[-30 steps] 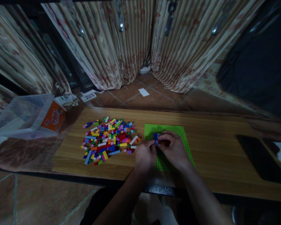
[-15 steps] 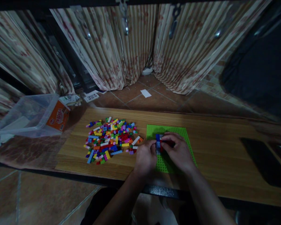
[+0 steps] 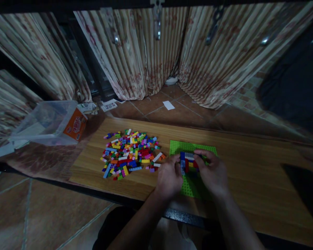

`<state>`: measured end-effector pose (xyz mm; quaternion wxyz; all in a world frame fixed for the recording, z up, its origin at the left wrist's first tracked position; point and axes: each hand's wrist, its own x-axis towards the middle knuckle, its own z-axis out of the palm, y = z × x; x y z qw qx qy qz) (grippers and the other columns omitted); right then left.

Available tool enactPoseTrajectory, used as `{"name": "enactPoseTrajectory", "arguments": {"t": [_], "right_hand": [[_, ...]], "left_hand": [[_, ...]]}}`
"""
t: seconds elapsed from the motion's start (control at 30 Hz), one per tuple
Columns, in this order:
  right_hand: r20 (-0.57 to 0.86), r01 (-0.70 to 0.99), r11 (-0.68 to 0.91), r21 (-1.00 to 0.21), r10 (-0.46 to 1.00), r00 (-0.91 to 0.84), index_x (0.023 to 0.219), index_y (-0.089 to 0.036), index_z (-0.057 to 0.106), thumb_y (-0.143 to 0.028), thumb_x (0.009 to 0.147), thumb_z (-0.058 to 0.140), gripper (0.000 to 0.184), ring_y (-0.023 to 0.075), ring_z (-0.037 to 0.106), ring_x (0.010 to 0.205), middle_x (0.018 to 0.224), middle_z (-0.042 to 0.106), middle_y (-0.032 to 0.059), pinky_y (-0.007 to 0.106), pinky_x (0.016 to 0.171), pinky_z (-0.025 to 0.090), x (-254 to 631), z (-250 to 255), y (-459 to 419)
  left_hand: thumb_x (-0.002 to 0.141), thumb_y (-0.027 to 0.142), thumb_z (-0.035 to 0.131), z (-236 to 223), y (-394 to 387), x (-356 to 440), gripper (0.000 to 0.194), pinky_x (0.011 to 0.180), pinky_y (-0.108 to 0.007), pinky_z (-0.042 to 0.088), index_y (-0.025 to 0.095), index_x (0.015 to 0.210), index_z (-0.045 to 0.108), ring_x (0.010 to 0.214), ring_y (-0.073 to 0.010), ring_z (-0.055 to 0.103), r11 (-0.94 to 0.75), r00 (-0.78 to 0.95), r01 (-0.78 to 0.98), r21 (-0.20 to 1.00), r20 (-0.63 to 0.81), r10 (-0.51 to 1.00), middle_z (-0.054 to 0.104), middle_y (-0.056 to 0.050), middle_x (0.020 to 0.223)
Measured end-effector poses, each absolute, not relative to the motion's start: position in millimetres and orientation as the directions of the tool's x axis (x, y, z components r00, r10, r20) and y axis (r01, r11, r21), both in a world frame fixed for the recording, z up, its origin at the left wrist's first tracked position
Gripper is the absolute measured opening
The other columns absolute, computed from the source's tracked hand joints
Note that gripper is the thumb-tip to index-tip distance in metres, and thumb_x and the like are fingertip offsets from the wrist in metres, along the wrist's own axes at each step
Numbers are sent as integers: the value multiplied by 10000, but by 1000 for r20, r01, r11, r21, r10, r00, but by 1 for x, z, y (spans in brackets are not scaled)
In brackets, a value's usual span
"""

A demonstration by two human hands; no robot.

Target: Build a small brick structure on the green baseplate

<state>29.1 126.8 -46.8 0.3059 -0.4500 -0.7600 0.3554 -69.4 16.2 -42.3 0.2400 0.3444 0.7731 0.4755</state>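
Note:
A small block of joined toy bricks (image 3: 189,161), with blue, grey, red and yellow parts, is between my two hands over the green baseplate (image 3: 193,189). My left hand (image 3: 170,176) has its thumb and fingertips closed against the build's blue left side. On the opposite side, my right hand (image 3: 214,171) grips its right end between thumb and fingers, which hide that end. Whether the build rests on the baseplate or is lifted off it, I cannot tell.
Left of the baseplate, a pile of loose multicoloured bricks (image 3: 131,152) spreads over the wooden table (image 3: 94,170). A clear plastic bin (image 3: 49,121) with an orange label stands further left. A dark flat object (image 3: 304,189) lies at the right. Striped curtains (image 3: 135,55) hang behind.
The view has swung slightly left, so everything appears further right. My right hand has shifted away from the build's left side to its right end, exposing more red and yellow bricks.

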Motion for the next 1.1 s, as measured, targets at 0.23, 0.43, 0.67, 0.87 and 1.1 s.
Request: {"name": "enactPoseTrajectory", "arguments": {"t": [0.23, 0.43, 0.67, 0.87, 1.1], "right_hand": [[139, 485, 372, -791, 882, -450, 890, -212, 712, -441, 785, 576, 286, 263, 635, 933, 977, 710, 82, 441, 876, 463, 26, -49, 123], [121, 521, 393, -757, 869, -480, 899, -213, 704, -485, 777, 554, 333, 282, 626, 980, 1018, 704, 89, 466, 913, 451, 22, -51, 123], [158, 555, 474, -683, 838, -522, 901, -223, 695, -476, 789, 532, 321, 299, 620, 997, 1039, 701, 89, 493, 909, 452, 21, -57, 121], [230, 544, 560, -626, 798, -557, 869, -217, 686, -477, 804, 511, 320, 309, 614, 994, 1019, 699, 103, 524, 935, 435, 18, -60, 120], [240, 525, 581, -622, 779, -579, 870, -219, 688, -467, 814, 504, 313, 303, 608, 997, 1015, 697, 102, 523, 953, 430, 18, -62, 119]], "left_hand": [[895, 172, 452, -43, 15, -68, 366, 921, -346, 553, 190, 1220, 620, 984, -216, 689, 296, -645, 306, 905, -31, 763, 725, -84, 1085], [887, 198, 446, -44, 14, -68, 380, 909, -371, 556, 169, 1223, 623, 953, -231, 693, 287, -639, 306, 908, -27, 769, 730, -96, 1051], [854, 186, 472, -39, 11, -66, 425, 953, -402, 538, 120, 1249, 614, 1020, -261, 672, 267, -638, 240, 933, -56, 768, 701, -130, 1134], [827, 172, 503, -38, 9, -67, 462, 1036, -427, 483, 88, 1269, 608, 1108, -287, 631, 256, -619, 253, 933, -48, 784, 664, -156, 1212], [838, 173, 507, -40, 10, -65, 447, 1029, -415, 487, 85, 1267, 601, 1090, -274, 637, 254, -614, 257, 933, -46, 788, 676, -151, 1181]]}}
